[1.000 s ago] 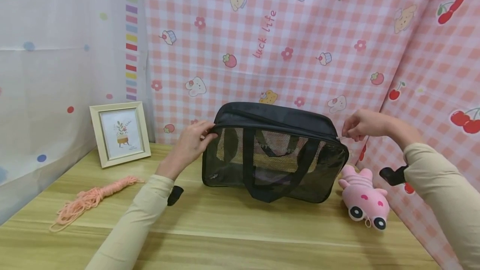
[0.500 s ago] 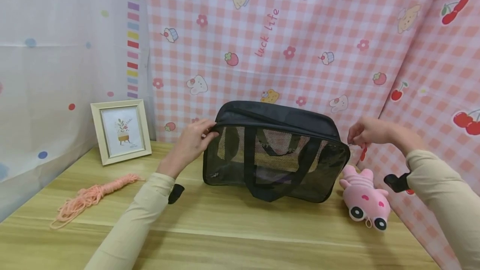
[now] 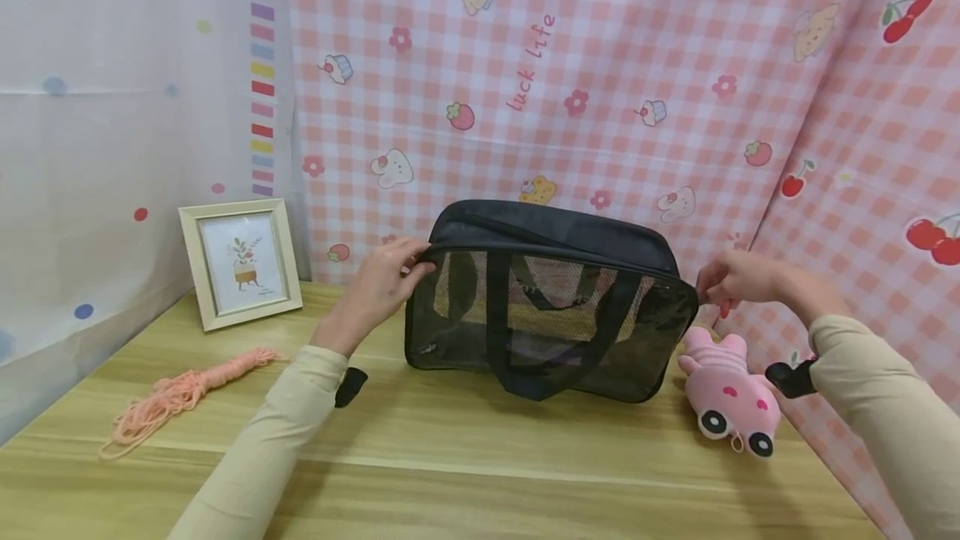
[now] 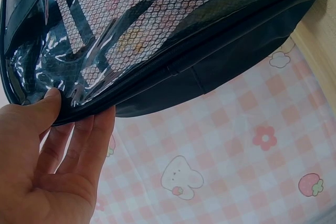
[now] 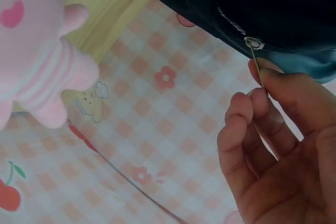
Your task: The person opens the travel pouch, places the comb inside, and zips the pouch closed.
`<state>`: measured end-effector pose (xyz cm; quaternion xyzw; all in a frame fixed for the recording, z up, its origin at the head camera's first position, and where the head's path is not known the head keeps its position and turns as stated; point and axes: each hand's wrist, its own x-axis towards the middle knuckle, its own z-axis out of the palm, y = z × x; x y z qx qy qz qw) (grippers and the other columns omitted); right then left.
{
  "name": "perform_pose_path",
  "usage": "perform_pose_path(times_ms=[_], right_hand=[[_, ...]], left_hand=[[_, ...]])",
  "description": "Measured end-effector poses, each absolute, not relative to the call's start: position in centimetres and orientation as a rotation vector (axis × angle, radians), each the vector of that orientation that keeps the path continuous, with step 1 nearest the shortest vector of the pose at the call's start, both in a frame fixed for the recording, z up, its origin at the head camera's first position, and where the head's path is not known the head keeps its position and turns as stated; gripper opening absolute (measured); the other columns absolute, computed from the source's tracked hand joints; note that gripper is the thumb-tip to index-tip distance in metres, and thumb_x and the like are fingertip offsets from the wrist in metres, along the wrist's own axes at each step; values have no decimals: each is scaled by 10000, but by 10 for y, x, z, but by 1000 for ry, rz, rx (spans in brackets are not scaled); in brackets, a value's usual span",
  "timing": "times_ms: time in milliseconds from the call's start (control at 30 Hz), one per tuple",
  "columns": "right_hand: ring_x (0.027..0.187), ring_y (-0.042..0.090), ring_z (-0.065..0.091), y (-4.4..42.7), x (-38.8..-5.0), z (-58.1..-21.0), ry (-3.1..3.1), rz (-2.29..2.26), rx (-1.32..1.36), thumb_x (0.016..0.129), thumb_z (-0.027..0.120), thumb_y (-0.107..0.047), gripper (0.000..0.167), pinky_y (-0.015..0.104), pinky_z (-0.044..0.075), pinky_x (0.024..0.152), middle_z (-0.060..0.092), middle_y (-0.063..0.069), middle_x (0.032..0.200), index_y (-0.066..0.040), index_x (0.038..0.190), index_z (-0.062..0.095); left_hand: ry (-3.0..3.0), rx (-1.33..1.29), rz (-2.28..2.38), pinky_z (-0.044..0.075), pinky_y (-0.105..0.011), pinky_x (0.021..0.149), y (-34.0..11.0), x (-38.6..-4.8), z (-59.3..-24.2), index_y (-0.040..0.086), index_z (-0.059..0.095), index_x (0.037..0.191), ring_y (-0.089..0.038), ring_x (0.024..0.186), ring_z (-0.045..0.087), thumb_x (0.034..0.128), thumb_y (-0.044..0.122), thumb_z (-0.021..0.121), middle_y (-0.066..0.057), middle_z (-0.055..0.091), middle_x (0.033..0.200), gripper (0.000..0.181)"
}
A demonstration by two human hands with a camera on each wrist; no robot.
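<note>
A black bag (image 3: 555, 357) with clear and mesh panels and dark straps stands upright on the wooden table. My left hand (image 3: 380, 283) pinches its upper left corner; in the left wrist view the thumb lies on the clear panel and the fingers behind the edge. At the bag's right end, my right hand (image 3: 738, 280) pinches a thin metal zipper pull (image 5: 258, 69) between thumb and forefinger. The pull hangs from a slider on the bag's dark side, with a short stretch of zipper teeth beside it.
A pink plush toy (image 3: 731, 390) with big black-and-white eyes lies right of the bag, below my right hand. Further left are a bundle of peach cord (image 3: 187, 394) and a cream picture frame (image 3: 242, 265). Checked cloth (image 3: 570, 65) hangs behind the table (image 3: 480, 465).
My right hand has moved a little right and down with the zipper pull, round the bag's right end. The left hand keeps its pinch on the left corner.
</note>
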<state>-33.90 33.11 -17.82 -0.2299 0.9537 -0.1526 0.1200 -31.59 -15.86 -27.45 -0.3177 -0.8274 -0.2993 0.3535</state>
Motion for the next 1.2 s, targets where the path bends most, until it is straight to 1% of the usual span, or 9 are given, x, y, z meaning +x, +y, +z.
perform_pose_path(times_ms=[233,467,767,1000,1200], right_hand=[[597,159,553,336,-340,-187,2777,-504,-688,839,571,62,112,260,515,567,608,36,717,6,878,660],[613,163,533,333,-338,-198,2741,-520,-723,834,585,54,102,272,504,552,572,19,708,-3,854,667],[587,131,528,338,-342,-210,2770,-595,-726,835,594,50,78,253,498,536,573,44,674,34,856,667],[597,142,529,340,-342,-221,2736,-649,-706,818,584,60,49,268,516,560,549,42,659,46,807,631],[599,136,541,341,-341,-227,2736,-748,-723,832,591,59,48,282,523,558,564,63,664,73,802,626]], left_hand=[[-2144,-812,-782,574,-321,683,-158,-316,-274,-6,663,1061,-244,804,653,886,54,668,-135,643,962,185],[-2165,-802,-783,572,-312,679,-158,-314,-276,6,665,1065,-233,807,652,890,63,666,-124,644,968,184],[-2134,-819,-783,573,-316,677,-158,-316,-276,0,664,1061,-240,802,655,885,52,669,-131,647,970,184],[-2136,-829,-792,574,-312,678,-157,-317,-277,-6,664,1054,-240,801,654,885,48,668,-131,644,964,177],[-2125,-829,-786,574,-319,668,-157,-316,-276,-8,662,1056,-240,789,653,887,47,665,-134,644,962,178]])
